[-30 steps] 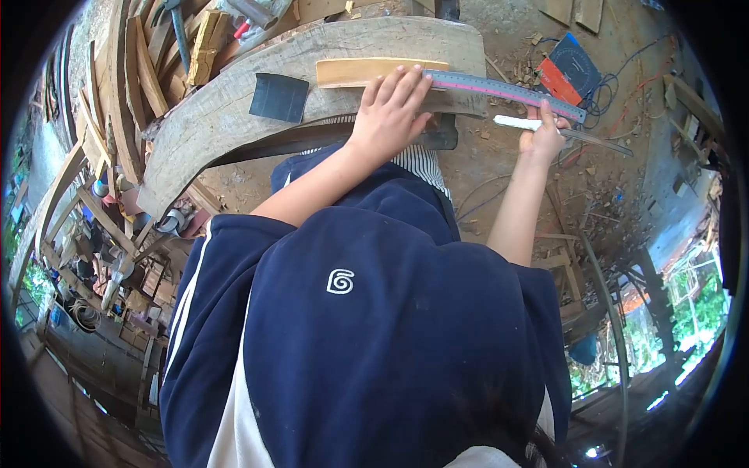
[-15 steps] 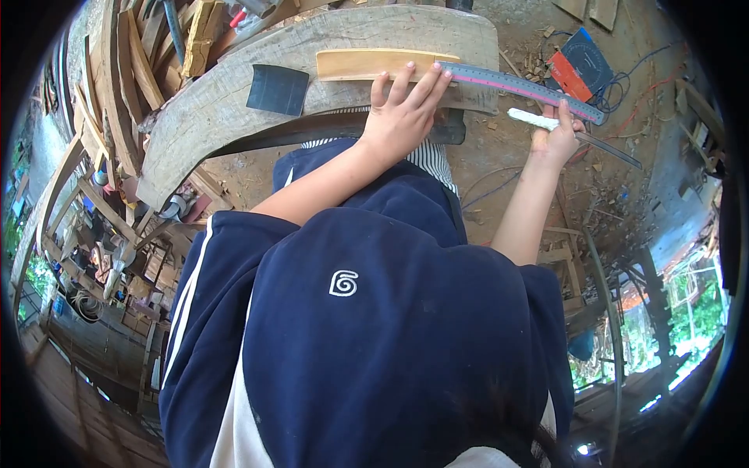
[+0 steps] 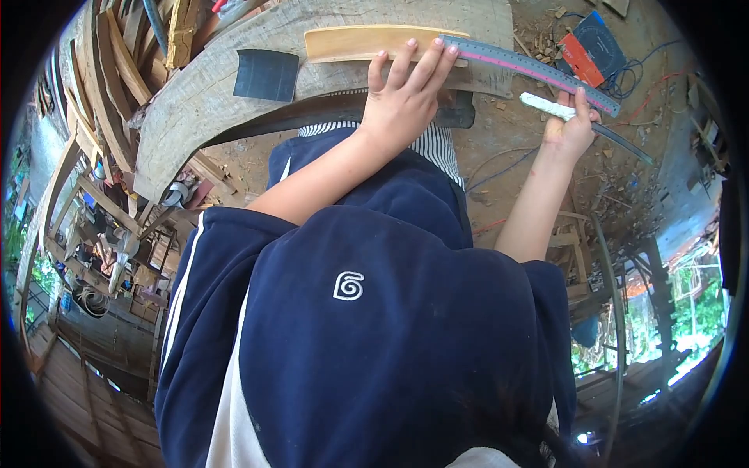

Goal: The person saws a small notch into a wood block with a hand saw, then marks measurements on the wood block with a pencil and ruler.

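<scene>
The pale wooden strip (image 3: 343,44) lies on the counter (image 3: 191,105), in the upper middle of the frame. The ruler (image 3: 530,68) begins at the strip's right part and reaches out past the counter edge, toward the upper right of the frame. The left grip (image 3: 402,105) is not closed around anything: its fingers are spread, with tips on the strip and on the near end of the ruler. The right grip (image 3: 571,132) is grasping the white-handled tool (image 3: 546,105), and its fingers also touch the far part of the ruler.

For good work, I think the left fingers should press the ruler and the strip together, with gentle and equal force, so neither one slides. The right fingers should support the free end at a level height, because a low end could lift the other one from the wood. It is wise to align the ruler carefully before trusting its marks, and to read from straight above. The thin blade of the tool should point away from the left fingers
</scene>
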{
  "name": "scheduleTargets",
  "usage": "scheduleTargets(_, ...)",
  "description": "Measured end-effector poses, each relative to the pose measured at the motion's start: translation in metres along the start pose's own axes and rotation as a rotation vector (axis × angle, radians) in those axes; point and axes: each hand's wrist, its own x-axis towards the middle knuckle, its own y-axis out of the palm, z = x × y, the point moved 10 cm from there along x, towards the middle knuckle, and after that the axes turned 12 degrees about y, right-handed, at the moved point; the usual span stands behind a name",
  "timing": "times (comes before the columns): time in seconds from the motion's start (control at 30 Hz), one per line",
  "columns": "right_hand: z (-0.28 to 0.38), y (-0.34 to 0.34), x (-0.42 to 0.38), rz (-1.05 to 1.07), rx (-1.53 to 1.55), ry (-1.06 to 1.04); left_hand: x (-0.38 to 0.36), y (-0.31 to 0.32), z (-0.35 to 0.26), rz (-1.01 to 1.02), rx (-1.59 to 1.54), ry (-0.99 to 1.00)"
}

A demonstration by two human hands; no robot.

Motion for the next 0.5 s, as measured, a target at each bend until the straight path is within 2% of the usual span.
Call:
scheduleTargets(0.27, 0.0007, 0.0034, 0.0078, 0.056, -0.034, -0.008, -0.0004, 0.0019, 0.0014, 0.025, -0.005, -0.012)
scheduleTargets(0.5, -0.0018, 0.0020, 0.0105, 0.008, -0.015, -0.006, 0.0004, 0.0008, 0.0027, 0.021, -0.019, -0.022)
